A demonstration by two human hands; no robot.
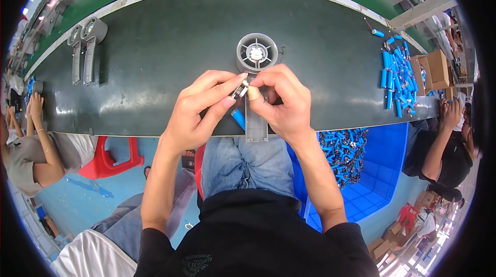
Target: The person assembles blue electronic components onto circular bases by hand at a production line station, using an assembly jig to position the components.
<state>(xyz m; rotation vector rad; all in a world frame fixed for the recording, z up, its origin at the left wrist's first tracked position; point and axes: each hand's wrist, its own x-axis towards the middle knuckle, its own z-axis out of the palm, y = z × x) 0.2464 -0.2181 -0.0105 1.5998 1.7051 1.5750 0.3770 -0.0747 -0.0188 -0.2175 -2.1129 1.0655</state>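
At the centre of the frame, the left hand (199, 109) and right hand (281, 102) pinch together a small silver-and-white component (241, 90) with thin wires, held just above a grey plastic fan housing with a round grille and a long handle (256, 70) lying on the dark green conveyor belt (165, 55). A blue cylindrical battery cell (238, 119) hangs beneath the left thumb. Two more grey housings (85, 49) lie upper left; loose blue cells (397, 78) and cardboard boxes (433, 70) crowd the right, and a blue crate of cells (346, 155) stands lower right.
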